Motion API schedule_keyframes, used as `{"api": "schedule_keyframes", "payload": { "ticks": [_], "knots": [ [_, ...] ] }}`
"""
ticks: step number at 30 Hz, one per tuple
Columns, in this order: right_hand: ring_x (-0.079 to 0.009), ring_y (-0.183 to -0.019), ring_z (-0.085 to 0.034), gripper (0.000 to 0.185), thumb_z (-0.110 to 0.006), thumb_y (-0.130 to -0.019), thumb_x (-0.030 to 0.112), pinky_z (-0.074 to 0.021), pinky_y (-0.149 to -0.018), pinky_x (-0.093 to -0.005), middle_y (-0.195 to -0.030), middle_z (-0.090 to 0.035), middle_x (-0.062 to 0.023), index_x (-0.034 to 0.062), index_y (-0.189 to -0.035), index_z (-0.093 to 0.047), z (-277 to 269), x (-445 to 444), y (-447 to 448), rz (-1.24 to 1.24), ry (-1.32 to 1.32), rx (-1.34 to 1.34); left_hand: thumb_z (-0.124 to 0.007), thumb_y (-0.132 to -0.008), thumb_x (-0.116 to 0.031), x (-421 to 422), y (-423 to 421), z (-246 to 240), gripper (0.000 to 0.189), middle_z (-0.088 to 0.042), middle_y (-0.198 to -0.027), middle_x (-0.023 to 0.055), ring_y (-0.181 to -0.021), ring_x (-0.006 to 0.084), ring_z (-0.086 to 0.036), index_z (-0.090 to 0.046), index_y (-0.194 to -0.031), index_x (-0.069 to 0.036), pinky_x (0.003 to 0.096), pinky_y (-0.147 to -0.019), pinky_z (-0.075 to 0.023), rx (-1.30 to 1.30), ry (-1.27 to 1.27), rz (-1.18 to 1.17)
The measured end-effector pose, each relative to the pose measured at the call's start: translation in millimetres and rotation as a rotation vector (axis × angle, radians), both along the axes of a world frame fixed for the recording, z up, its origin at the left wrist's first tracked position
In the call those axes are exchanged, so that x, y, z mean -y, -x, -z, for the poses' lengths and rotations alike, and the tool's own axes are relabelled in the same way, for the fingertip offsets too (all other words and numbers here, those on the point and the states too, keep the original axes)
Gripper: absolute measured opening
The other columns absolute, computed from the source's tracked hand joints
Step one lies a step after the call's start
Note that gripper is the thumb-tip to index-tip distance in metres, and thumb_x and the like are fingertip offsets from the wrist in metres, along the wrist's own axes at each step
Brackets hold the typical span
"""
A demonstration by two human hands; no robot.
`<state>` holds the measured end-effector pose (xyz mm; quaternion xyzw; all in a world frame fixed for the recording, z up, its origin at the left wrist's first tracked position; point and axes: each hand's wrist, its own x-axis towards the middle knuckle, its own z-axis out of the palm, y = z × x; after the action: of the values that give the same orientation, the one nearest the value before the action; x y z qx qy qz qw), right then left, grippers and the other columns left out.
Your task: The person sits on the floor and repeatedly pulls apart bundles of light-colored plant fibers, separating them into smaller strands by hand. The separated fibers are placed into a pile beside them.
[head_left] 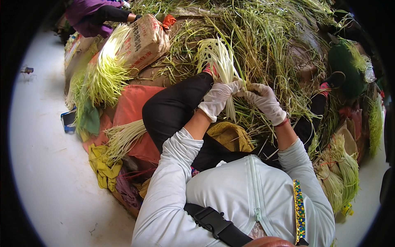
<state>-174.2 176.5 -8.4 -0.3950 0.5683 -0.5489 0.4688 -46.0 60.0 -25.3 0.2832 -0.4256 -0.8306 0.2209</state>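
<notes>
My left hand [220, 96], in a white glove, is closed around a bundle of pale, blanched chive-like stalks [217, 57]. Their tops fan out and droop above the fist, and the cut ends hang below it. My right hand [264, 99], gloved too, meets the left at the bundle's side. Its fingertips pinch a thin green leaf [241, 74] there; the exact grip is partly hidden by the fingers. Loose green leaves [265, 61] lie heaped beyond both hands. On a red sheet [134, 98] by my bent left knee rests another pale bunch [126, 139].
A printed woven sack [145, 43] bears a large yellow-green bunch [108, 71] at the upper left. Tied bunches [336, 173] lie at the right, below a dark green bag [347, 69]. Another person [92, 17] sits at the top left. A yellow cloth [105, 166] lies near the sheet.
</notes>
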Motion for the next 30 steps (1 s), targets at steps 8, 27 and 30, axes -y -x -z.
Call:
{"api": "schedule_keyframes", "payload": {
  "ticks": [8, 27, 30],
  "knots": [
    [-0.0105, -0.059, -0.053, 0.010, -0.062, -0.087, 0.010, -0.0427, -0.052, -0.0262, -0.069, -0.060, -0.0058, 0.0016, -0.094, -0.064, 46, -43, 34, 0.216, 0.023, -0.598, -0.070, -0.082, -0.008, 8, -9, -5, 0.018, -0.060, -0.082, 0.0011, -0.067, 0.0096, -0.060, -0.059, -0.096, -0.005, 0.0214, -0.056, -0.0567, -0.047, 0.021, -0.152],
    [-0.0175, -0.092, -0.064, 0.030, -0.067, -0.084, 0.015, -0.0519, -0.078, -0.0257, -0.101, -0.067, -0.0101, 0.0031, -0.112, -0.063, -34, 4, 28, -0.116, 0.153, -0.425, -0.068, -0.085, -0.015, 13, -17, -23, 0.013, -0.062, -0.083, 0.0023, -0.064, 0.0061, -0.052, -0.063, -0.090, -0.005, 0.0224, -0.057, -0.0469, -0.128, 0.172, 0.010],
    [-0.0118, -0.073, -0.063, 0.019, -0.067, -0.085, 0.012, -0.0506, -0.070, -0.0246, -0.080, -0.069, -0.0054, -0.0028, -0.097, -0.066, -45, 33, 2, -0.224, 0.016, -0.285, -0.067, -0.085, -0.014, 12, -22, -27, 0.017, -0.058, -0.073, -0.0014, -0.057, 0.0057, -0.046, -0.062, -0.098, -0.005, 0.0208, -0.053, -0.0380, -0.003, 0.216, 0.001]
  ]
}}
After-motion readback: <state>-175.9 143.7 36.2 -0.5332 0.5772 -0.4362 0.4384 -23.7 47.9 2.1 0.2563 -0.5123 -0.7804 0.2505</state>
